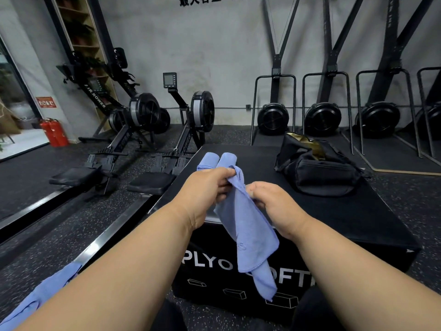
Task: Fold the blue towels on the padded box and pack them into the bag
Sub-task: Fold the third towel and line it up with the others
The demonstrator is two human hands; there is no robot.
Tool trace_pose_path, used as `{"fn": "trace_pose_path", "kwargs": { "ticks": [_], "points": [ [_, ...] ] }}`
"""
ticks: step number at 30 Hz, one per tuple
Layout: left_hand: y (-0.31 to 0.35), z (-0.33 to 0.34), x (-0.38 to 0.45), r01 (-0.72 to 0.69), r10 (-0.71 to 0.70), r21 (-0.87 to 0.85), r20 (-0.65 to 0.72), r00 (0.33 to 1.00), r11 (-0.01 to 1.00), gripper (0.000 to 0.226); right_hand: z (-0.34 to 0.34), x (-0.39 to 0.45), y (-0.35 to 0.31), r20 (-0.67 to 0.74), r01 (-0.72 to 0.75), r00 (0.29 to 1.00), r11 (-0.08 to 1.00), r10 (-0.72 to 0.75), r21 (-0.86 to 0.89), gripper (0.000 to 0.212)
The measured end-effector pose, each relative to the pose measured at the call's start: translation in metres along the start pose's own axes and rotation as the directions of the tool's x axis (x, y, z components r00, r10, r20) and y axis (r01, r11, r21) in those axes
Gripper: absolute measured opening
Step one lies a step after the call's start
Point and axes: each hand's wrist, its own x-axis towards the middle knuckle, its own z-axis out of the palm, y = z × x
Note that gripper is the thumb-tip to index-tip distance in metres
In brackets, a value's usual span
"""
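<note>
Item: soft blue microfibre towel [248, 225], unfolded, held in the air over the near edge of the black padded plyometric box [346, 211]. Its long axis runs roughly vertical, the top edge bunched between the hands and the free tail hanging to a corner in front of the box's white lettering.

Left hand [205, 189]: fingers curled, pinching the towel's upper edge. Right hand [272, 204]: thumb and fingers pinching the same edge just beside it, lower.

Step in hand, as judged: finding the corners of the third towel ahead of folding. The next move likely calls for drawing the hands apart along the edge, then laying the cloth flat on the box.

Adjacent: two rolled blue towels [218, 160] side by side at the box's far left, long axes pointing away from the person. Black fabric duffel bag [317, 168], mouth open, on the box's far right. More blue cloth [40, 297] at lower left.
</note>
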Motion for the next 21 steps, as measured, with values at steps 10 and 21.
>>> {"fn": "trace_pose_path", "kwargs": {
  "ticks": [10, 21],
  "points": [
    [-0.011, 0.008, -0.004, -0.025, 0.031, -0.071, 0.094, 0.995, 0.997, 0.021, 0.006, 0.001, 0.003, -0.054, 0.018, 0.998, 0.999, -0.019, -0.035, 0.047],
    [-0.026, -0.009, 0.006, -0.066, 0.087, 0.196, -0.103, 0.991, 0.979, 0.024, 0.019, -0.001, 0.003, -0.002, 0.051, 0.999, 0.970, -0.053, -0.236, 0.009]
  ]
}}
